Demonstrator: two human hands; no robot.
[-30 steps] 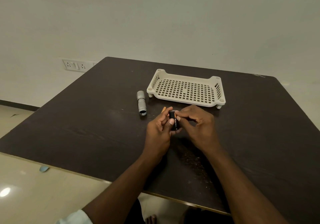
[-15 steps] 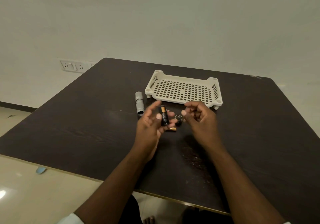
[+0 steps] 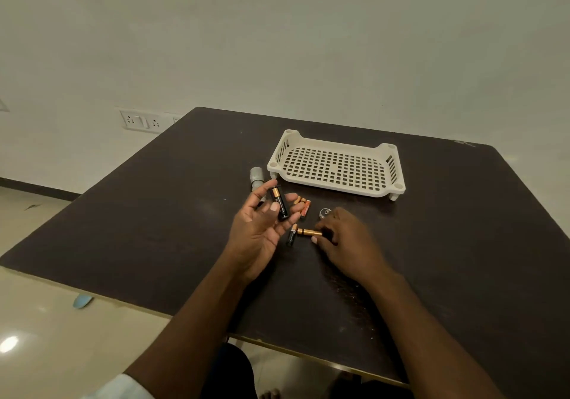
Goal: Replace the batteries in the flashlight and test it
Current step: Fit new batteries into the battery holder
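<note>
No brand name or lettering is legible on any battery; only black-and-copper casings show. The left hand [image 3: 262,229], palm up with fingers loosely spread, carries a black battery holder [image 3: 279,203] containing one battery, pinned by the thumb. The right hand [image 3: 345,241], knuckles up, pinches one end of a loose battery [image 3: 308,232] lying on the dark worktop [image 3: 154,220]. Another battery [image 3: 291,234] lies just beside it, with orange batteries [image 3: 303,206] near the left fingertips. The grey flashlight body [image 3: 256,176] lies behind the left hand, its tail cap [image 3: 324,212] apart, near a cream perforated tray [image 3: 336,164].
</note>
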